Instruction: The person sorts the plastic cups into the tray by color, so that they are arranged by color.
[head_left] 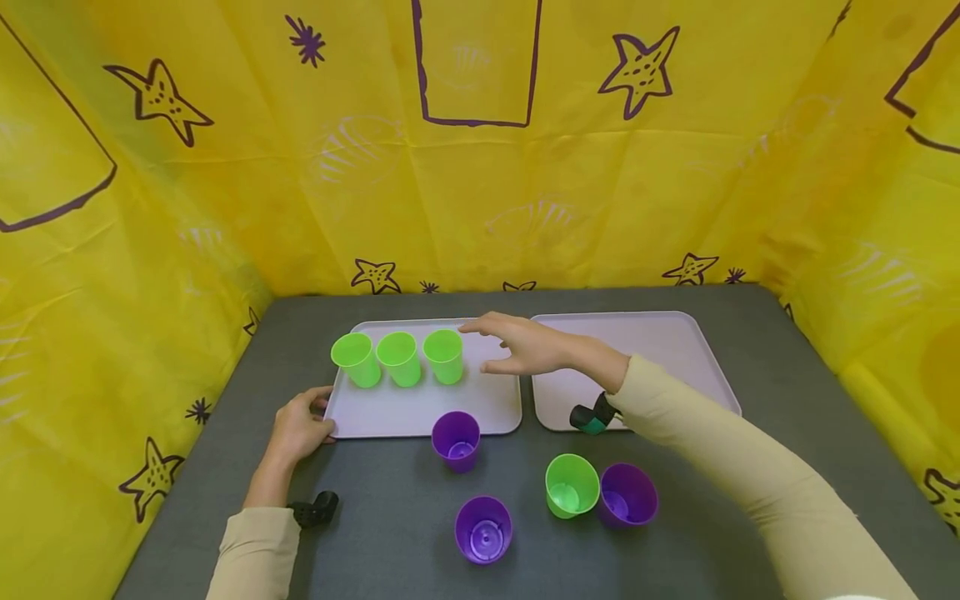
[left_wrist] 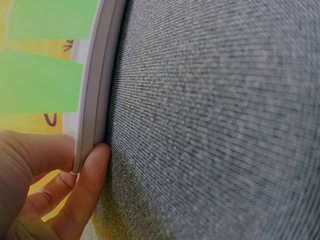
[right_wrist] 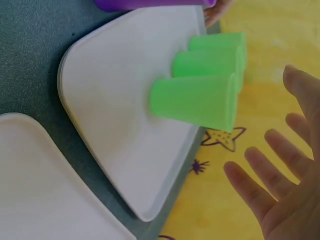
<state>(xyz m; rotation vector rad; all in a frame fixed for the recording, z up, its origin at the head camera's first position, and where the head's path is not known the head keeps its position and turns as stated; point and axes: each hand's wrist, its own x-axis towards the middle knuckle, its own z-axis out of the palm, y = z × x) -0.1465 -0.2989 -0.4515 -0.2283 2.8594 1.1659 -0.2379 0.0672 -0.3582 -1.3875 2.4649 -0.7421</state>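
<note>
My left hand point(head_left: 298, 427) holds the left white tray point(head_left: 390, 417) at its near left corner, thumb and fingers on the rim point(left_wrist: 95, 100). Three green cups point(head_left: 443, 357) stand upright in a row along that tray's back left part. To the right of the row my right hand point(head_left: 528, 346) hovers over the tray with its fingers spread and nothing in them. In the right wrist view, the nearest green cup point(right_wrist: 195, 100) stands apart from the fingers point(right_wrist: 250, 187).
A second white tray point(head_left: 637, 342) lies to the right, partly under my right forearm. In front of the trays stand three purple cups point(head_left: 483, 531) and one green cup point(head_left: 572, 487), which is beside the rightmost purple cup point(head_left: 628, 497). Yellow patterned cloth point(head_left: 480, 167) encloses the table.
</note>
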